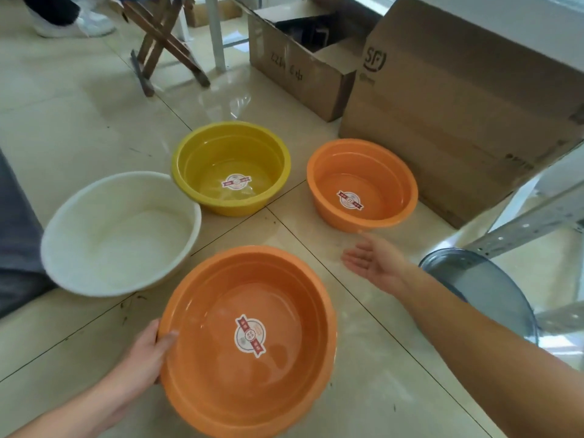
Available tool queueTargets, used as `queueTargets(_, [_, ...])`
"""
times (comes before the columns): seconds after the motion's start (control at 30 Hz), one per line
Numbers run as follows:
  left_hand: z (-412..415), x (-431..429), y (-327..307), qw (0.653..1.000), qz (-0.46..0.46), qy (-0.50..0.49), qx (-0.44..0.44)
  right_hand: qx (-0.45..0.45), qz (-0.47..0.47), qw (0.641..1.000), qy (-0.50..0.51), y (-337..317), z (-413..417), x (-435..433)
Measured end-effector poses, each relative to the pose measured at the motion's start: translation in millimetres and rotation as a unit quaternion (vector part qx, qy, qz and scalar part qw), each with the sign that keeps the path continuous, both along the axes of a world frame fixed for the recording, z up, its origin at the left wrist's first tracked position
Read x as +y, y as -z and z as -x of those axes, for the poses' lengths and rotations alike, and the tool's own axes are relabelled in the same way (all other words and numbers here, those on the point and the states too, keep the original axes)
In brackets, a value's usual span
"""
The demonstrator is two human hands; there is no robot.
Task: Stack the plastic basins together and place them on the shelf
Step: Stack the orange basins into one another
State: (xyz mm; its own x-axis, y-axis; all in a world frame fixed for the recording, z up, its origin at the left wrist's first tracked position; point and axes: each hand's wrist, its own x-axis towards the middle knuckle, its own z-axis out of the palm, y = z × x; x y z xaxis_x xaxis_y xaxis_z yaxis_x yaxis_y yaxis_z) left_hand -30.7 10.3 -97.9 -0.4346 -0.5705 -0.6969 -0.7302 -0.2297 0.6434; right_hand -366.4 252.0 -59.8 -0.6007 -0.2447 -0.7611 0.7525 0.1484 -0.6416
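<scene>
1. Left hand (143, 352) has its grip on the near rim of the large orange basin (249, 339) on the floor; thumb inside.
2. Right hand (373, 260) is spread wide, palm up, holding nothing; the small orange basin (361, 184) lies just ahead of it, nearer this hand; likely the next pickup.

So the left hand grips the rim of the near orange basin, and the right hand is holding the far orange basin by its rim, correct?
Not quite. In the head view the right hand is open, palm up, short of the far orange basin and holding nothing. The left hand does grip the rim of the near orange basin.
</scene>
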Motion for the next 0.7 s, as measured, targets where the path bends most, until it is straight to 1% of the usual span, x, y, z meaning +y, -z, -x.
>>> queueTargets(0.07, [2.5, 2.9, -0.1, 1.0, -0.009, 0.003, 0.004, -0.025, 0.051, 0.993, 0.101, 7.5, 30.0, -10.6])
queueTargets(0.13, [3.9, 3.7, 2.5, 0.999, -0.028, 0.016, 0.007, -0.033, 0.073, 0.982, 0.173, 18.5, 49.4, -18.8])
queueTargets(0.2, [4.7, 3.6, 3.7, 0.999, -0.036, 0.022, 0.007, -0.04, 0.095, 0.969, 0.226, 28.0, 59.0, -26.3])
queueTargets(0.23, [5.3, 3.6, 3.3, 0.999, -0.037, 0.022, 0.01, -0.034, 0.09, 0.966, 0.239, 30.5, 61.6, -30.4])
queueTargets(0.33, [6.3, 3.5, 0.8, 0.999, -0.042, 0.025, 0.015, 0.011, 0.042, 0.969, 0.245, 33.2, 67.4, -37.2])
queueTargets(0.4, [6.8, 3.9, -2.4, 0.999, -0.041, 0.031, 0.016, 0.032, 0.034, 0.968, 0.246, 30.0, 68.0, -34.5])
queueTargets(0.47, [8.9, 4.1, -5.7, 0.999, -0.036, 0.033, 0.016, 0.029, 0.072, 0.965, 0.252, 10.4, 56.9, -29.8])
queueTargets(0.53, [13.1, 5.2, -10.4, 0.999, -0.034, 0.032, 0.018, 0.035, 0.142, 0.958, 0.248, -13.5, 40.6, -21.0])
queueTargets(0.63, [19.2, 5.9, -14.1, 0.999, -0.034, 0.027, 0.024, 0.052, 0.217, 0.957, 0.185, -48.9, 11.2, -5.3])
queueTargets(0.7, [22.7, 6.4, -21.1, 0.999, -0.034, 0.018, 0.028, 0.063, 0.218, 0.967, 0.115, -74.9, -13.1, 3.6])
